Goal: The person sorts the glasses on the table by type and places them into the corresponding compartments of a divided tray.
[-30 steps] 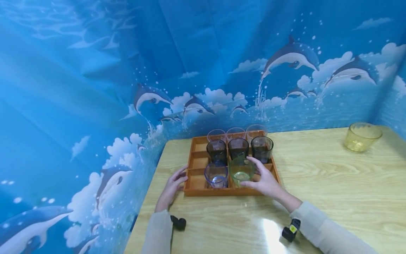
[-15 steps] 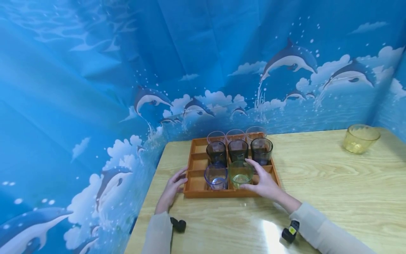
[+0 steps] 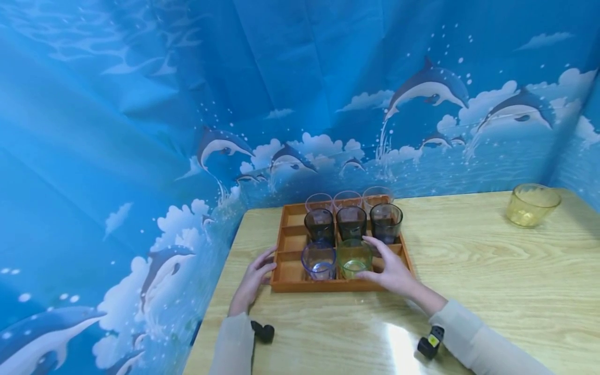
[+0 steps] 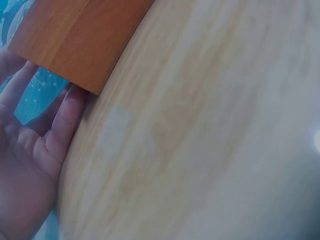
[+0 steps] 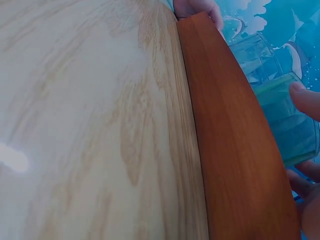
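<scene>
In the head view, a brown wooden compartment tray (image 3: 300, 286) stands on the table with several glasses in it. My right hand (image 3: 391, 268) holds a green-tinted glass (image 3: 354, 260) by its right side, thumb in front and fingers behind, low in the front row. Left of it sits a blue-rimmed clear glass (image 3: 320, 263). Behind them is a row of dark glasses (image 3: 351, 224), then clear glasses (image 3: 348, 198). My left hand (image 3: 254, 276) rests its fairly straight fingers against the tray's left side; the left wrist view shows the fingers (image 4: 67, 117) at the tray's corner.
A yellow glass bowl (image 3: 532, 205) stands at the far right of the light wooden table (image 3: 478, 260). A blue dolphin-print curtain (image 3: 300, 104) hangs behind and to the left. Small black wrist cameras (image 3: 426, 346) sit on both sleeves.
The green glass has settled slightly lower into the tray's front row, with my right hand still around it. My left hand has stayed at the tray's left side.
</scene>
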`<state>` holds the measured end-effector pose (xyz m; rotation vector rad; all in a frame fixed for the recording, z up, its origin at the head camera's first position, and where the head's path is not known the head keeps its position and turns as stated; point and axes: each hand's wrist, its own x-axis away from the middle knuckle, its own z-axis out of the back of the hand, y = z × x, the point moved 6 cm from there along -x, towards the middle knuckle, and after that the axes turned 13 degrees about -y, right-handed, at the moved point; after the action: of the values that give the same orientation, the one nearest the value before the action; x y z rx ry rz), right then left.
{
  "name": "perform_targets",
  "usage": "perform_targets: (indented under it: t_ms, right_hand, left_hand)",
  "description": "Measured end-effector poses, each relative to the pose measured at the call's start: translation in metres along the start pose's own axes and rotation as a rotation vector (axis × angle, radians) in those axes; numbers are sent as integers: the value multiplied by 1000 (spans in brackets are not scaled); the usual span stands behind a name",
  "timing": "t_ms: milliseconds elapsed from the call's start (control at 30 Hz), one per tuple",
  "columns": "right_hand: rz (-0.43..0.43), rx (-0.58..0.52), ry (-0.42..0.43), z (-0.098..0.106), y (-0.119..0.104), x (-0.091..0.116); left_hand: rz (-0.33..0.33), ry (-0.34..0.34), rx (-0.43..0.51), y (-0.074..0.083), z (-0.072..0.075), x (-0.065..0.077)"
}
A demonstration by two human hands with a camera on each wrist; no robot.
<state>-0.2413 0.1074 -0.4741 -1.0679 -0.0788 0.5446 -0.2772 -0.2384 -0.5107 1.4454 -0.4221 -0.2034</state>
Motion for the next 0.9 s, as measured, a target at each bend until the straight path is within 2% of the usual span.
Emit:
perform_targets:
  t_ms: [167,400,600,800,900]
  right_hand:
    - [39,22,24,6,0,4]
    - [142,-6,76,14,0,9]
    - [101,-33,66,19,0,17]
    - [99,-15,81,30,-28,28]
    - [89,-7,92,36,-33,32]
  left_hand:
    - [-1,3,7,-2,1,-1]
    - [12,3,21,-4,2,-2]
    - [18,6,15,-4,3,-3]
    - [22,3,12,-5,3,-3]
    - [22,4,12,-4,3,-3]
